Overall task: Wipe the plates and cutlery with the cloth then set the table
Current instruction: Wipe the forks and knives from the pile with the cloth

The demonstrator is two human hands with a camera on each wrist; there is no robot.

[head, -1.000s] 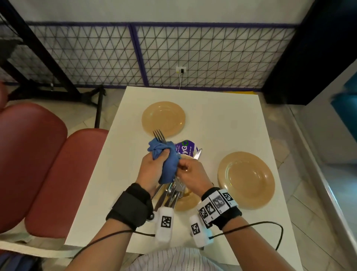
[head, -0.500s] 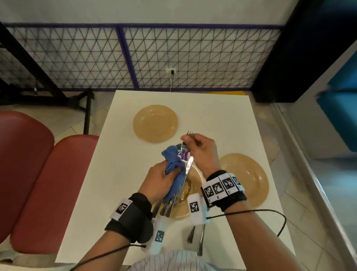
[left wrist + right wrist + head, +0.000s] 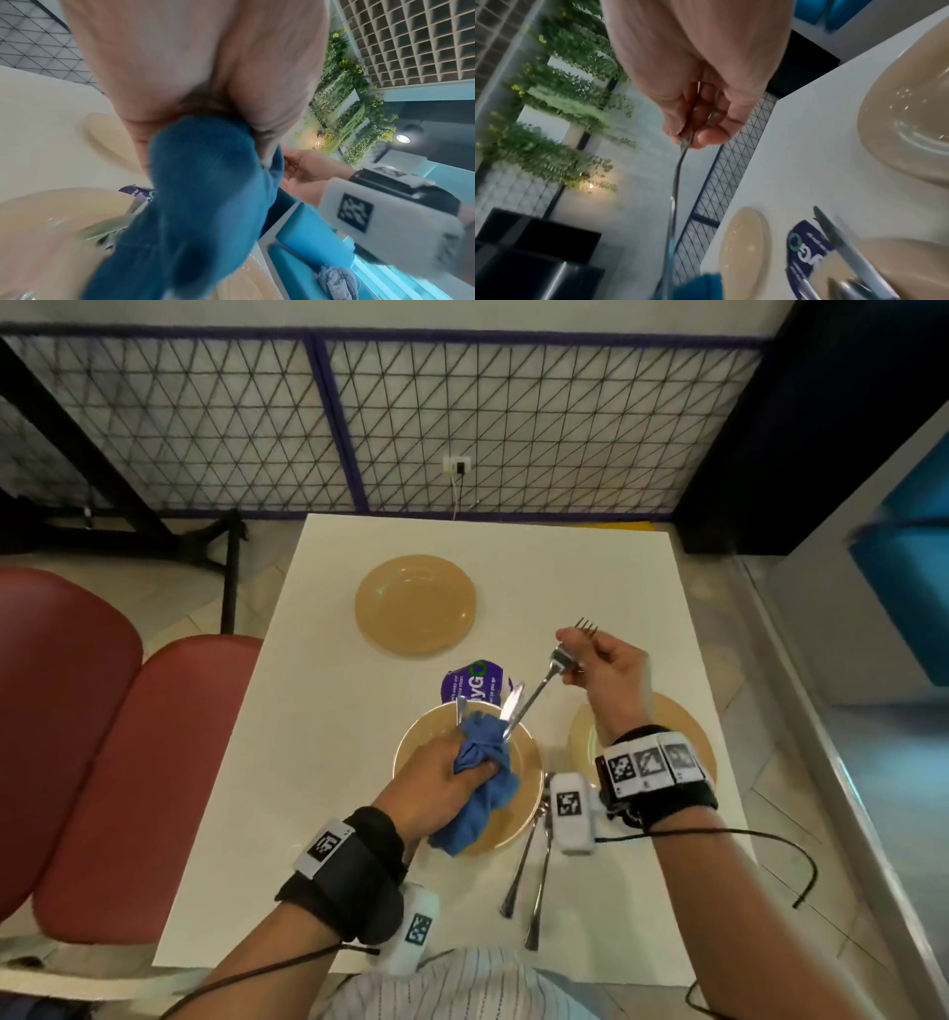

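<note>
Two hands split the work above the bench (image 3: 328, 690): the right hand (image 3: 608, 672) pinches a fork (image 3: 552, 667) whose handle sits in the cloth (image 3: 480, 780) bunched in the left hand (image 3: 436, 783), and a hasty pull risks dislodging the knife (image 3: 511, 706) gripped alongside.

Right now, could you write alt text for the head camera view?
The right hand pulls a fork by its head out of the blue cloth gripped by the left hand over a tan plate. Two more plates and two utensils lie on the white table.
</note>
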